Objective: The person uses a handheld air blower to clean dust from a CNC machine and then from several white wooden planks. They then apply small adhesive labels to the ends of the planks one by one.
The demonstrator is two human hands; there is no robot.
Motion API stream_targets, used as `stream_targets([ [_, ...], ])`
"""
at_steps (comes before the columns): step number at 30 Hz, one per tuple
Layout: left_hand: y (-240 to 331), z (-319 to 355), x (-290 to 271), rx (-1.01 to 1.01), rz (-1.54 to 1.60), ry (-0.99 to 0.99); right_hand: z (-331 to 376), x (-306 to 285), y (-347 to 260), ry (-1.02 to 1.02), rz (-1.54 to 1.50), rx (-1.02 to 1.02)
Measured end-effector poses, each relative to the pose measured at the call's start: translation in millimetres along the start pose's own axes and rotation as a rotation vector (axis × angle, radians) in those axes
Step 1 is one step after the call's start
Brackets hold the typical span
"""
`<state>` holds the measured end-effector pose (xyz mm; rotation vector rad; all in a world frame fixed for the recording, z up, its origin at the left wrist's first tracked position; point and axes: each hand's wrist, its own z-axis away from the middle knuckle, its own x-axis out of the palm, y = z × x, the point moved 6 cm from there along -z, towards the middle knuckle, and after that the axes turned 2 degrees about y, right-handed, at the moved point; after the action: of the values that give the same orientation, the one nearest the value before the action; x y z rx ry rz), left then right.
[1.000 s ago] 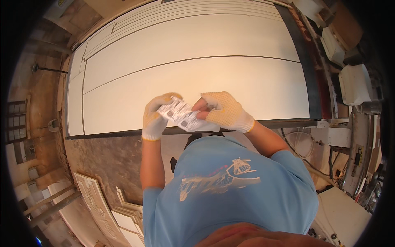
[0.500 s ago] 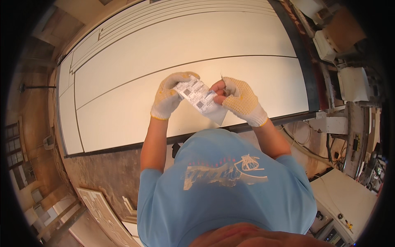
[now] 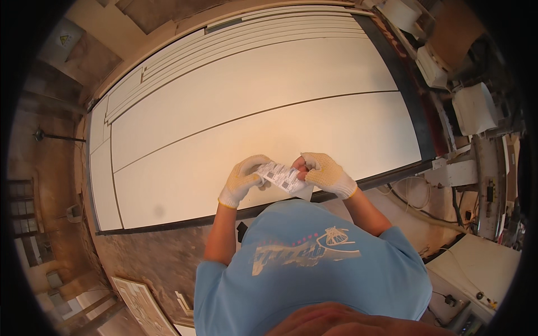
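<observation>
A strip of white printed labels (image 3: pixel 278 176) with small dark square codes hangs between my two hands, over the near edge of a large white board. Gripping its left end is my left hand (image 3: pixel 244 178), in a white glove with yellow dots. My right hand (image 3: pixel 325 172), in a matching glove whose finger ends leave bare fingertips showing, pinches the right side of the strip. The lower right end of the strip dangles free. Beneath lies the white board (image 3: pixel 235 134), cut by dark straight lines into long panels and narrow strips.
A dark rail (image 3: pixel 162 224) runs along the board's near edge. Beyond the right end stand white machine parts (image 3: pixel 475 109) and loose cables (image 3: pixel 417 193). Carved panels (image 3: pixel 140 302) lean at the lower left. A pale cabinet (image 3: pixel 476 274) stands at the lower right.
The view has tilted toward the far side, so hands and board appear lower. Both hands still hold the label strip, now closer to my body and seen more flatly.
</observation>
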<state>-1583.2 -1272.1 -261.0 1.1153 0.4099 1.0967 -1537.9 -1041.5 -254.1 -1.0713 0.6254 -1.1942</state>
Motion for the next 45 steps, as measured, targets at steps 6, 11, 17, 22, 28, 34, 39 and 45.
stream_targets([
  [6,16,72,-20,0.085,0.048,0.183,-4,56,-37,-0.153,0.16,-0.084],
  [11,7,60,-6,0.189,0.06,0.172,-1,35,-22,-0.083,0.266,-0.038],
  [17,-3,46,22,0.141,0.149,0.061,4,12,12,-0.051,0.186,-0.083],
  [22,-2,64,22,0.21,0.121,0.139,-3,15,17,-0.109,0.069,0.009],
  [28,-31,106,3,0.158,0.163,0.244,-10,49,20,-0.122,0.135,-0.099],
  [34,-79,201,-44,0.242,0.243,0.362,-11,162,55,-0.267,0.109,-0.062],
  [39,-108,365,-134,0.325,0.397,0.638,-38,361,43,-0.562,0.217,-0.045],
  [45,-112,567,-199,0.505,0.352,1.123,-28,598,0,-0.817,0.324,-0.19],
])
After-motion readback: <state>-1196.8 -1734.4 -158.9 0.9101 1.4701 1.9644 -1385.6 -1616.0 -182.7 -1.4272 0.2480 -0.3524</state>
